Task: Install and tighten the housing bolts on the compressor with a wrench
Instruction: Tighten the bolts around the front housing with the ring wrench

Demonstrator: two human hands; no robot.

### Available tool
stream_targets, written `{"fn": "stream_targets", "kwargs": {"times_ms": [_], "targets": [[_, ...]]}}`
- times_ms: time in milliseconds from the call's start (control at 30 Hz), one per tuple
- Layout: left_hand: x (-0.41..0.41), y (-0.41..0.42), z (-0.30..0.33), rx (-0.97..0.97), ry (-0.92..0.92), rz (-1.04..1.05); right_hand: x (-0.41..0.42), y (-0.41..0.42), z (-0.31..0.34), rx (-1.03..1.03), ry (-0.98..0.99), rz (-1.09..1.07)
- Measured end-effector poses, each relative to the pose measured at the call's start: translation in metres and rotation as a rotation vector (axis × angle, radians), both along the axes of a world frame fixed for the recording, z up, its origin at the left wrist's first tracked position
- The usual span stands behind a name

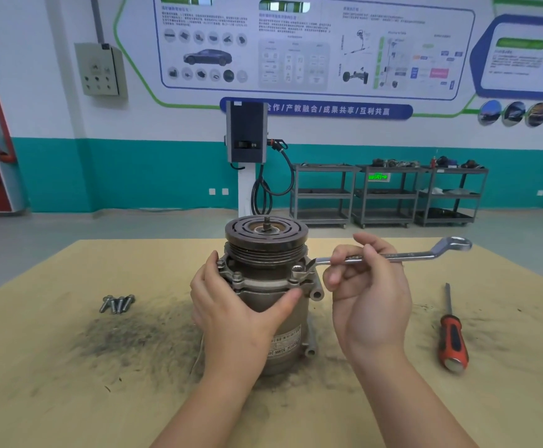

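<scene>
The compressor (265, 282) stands upright on the table, its dark pulley on top. My left hand (231, 315) grips the housing from the left, thumb across the front. A silver ring wrench (402, 255) lies level, its near end seated on a housing bolt (298, 270) at the flange's right side. My right hand (365, 292) pinches the wrench shaft near that bolt. Two more bolts stand in the flange at the left (221, 263) and front (237, 277). Several loose bolts (117, 303) lie in a bunch to the left.
A red-and-black screwdriver (451, 331) lies on the right of the tan table (69, 383). Dark metal dust is spread around the compressor. Beyond the table stand a charging post (246, 137) and grey shelf carts (389, 195) by the wall.
</scene>
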State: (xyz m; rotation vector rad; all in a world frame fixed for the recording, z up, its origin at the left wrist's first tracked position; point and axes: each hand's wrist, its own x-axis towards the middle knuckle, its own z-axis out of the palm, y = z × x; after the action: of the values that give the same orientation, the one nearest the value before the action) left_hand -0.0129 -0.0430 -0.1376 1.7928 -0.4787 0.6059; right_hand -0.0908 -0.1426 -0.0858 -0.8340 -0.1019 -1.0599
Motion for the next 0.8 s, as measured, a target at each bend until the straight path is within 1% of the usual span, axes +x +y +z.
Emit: {"fn": "stream_targets", "kwargs": {"times_ms": [200,267,300,367,433,500,567,700,800], "targets": [[0.003,0.002,0.0,-0.016,-0.026,-0.026,0.007,-0.012,0.001,0.124,0.144,0.163],[0.004,0.002,0.0,-0.01,-0.039,-0.02,0.008,-0.01,0.0,0.129,0.155,0.149],[0.004,0.001,-0.001,-0.008,-0.045,-0.013,0.008,-0.007,-0.002,0.09,0.129,0.084],[0.004,0.0,-0.002,-0.005,-0.055,0.007,0.007,0.003,-0.011,-0.087,0.024,-0.142],[0.003,-0.001,-0.002,-0.003,-0.053,0.018,0.007,0.015,-0.023,-0.338,-0.084,-0.348],[0.002,-0.002,-0.002,-0.019,-0.055,0.01,0.008,0.025,-0.034,-0.614,-0.108,-0.485],[0.004,-0.001,-0.004,-0.042,-0.062,-0.006,0.009,0.033,-0.039,-0.766,-0.059,-0.558],[0.013,-0.007,-0.01,-0.113,-0.093,0.012,0.011,0.033,-0.038,-0.999,-0.101,-0.606],[0.016,-0.014,-0.011,-0.213,-0.095,0.073,0.009,0.032,-0.033,-1.061,-0.062,-0.631]]}}
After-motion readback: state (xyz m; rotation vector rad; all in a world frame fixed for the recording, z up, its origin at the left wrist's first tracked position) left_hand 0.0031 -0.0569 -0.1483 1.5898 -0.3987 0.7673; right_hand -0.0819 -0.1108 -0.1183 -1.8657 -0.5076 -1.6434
